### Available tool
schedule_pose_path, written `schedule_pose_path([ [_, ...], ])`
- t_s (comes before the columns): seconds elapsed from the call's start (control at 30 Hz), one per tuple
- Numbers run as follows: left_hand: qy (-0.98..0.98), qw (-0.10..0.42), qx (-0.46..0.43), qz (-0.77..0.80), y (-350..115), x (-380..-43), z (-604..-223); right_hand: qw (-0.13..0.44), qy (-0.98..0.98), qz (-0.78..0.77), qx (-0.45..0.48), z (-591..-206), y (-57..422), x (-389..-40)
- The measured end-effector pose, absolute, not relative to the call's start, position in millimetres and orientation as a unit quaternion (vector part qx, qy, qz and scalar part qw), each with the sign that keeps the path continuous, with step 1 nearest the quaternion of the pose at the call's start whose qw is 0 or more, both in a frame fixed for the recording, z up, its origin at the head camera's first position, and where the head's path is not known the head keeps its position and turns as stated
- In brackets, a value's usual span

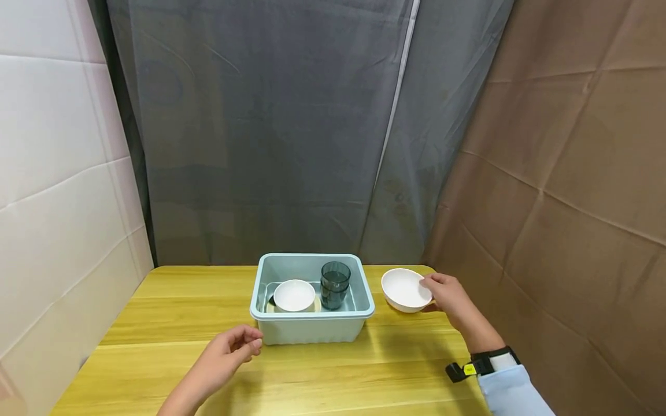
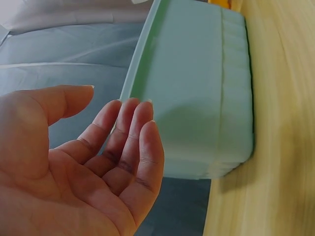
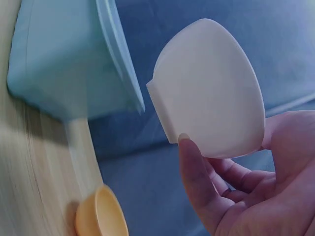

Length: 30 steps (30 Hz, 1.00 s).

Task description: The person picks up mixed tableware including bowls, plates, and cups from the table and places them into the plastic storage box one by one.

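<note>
My right hand (image 1: 451, 297) grips a white bowl (image 1: 403, 290) by its right side, to the right of a light blue plastic tub (image 1: 312, 332). In the right wrist view the bowl (image 3: 211, 93) is lifted above the table, with a fingertip at its foot. Near the tub's front left corner, my left hand (image 1: 226, 355) holds nothing, its fingers loosely bent. Inside the tub a second white bowl (image 1: 294, 296) sits on a pale yellow plate (image 1: 317, 305). Beside it stand stacked dark clear cups (image 1: 335, 283).
An orange-yellow bowl (image 3: 101, 214) sits on the wooden table (image 1: 171, 306) in the right wrist view. Grey cloth (image 1: 270, 133) hangs behind the table, white cloth (image 1: 57, 173) at the left and brown cloth (image 1: 577, 173) at the right.
</note>
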<state>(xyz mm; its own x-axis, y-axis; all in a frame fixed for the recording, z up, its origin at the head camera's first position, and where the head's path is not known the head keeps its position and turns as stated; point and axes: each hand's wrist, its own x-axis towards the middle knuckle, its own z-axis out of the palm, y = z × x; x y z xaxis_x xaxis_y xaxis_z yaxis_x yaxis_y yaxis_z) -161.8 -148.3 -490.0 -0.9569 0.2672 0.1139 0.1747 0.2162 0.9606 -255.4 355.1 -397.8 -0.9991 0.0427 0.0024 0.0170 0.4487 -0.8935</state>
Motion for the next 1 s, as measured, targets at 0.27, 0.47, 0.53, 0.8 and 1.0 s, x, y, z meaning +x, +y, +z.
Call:
schedule_pose_path([
  [0.27,0.780,0.022,0.168,0.603,-138.7,-166.3,-480.5,-0.022,-0.825,0.564,0.029,-397.2,312.3,-235.9],
  [0.47,0.772,0.023,0.185,0.608,-127.1,-165.9,-472.1,-0.064,-0.802,0.591,0.059,-400.2,287.0,-225.2],
  [0.53,0.768,0.026,0.197,0.609,-123.1,-165.2,-470.1,-0.081,-0.793,0.600,0.071,-401.6,279.6,-221.9],
  [0.8,0.755,0.033,0.196,0.625,-106.4,-166.2,-464.0,-0.123,-0.777,0.611,0.095,-406.4,251.2,-208.6],
  [1.0,0.728,0.057,0.187,0.658,-95.9,-165.7,-458.6,-0.152,-0.766,0.617,0.096,-411.4,229.2,-198.6],
])
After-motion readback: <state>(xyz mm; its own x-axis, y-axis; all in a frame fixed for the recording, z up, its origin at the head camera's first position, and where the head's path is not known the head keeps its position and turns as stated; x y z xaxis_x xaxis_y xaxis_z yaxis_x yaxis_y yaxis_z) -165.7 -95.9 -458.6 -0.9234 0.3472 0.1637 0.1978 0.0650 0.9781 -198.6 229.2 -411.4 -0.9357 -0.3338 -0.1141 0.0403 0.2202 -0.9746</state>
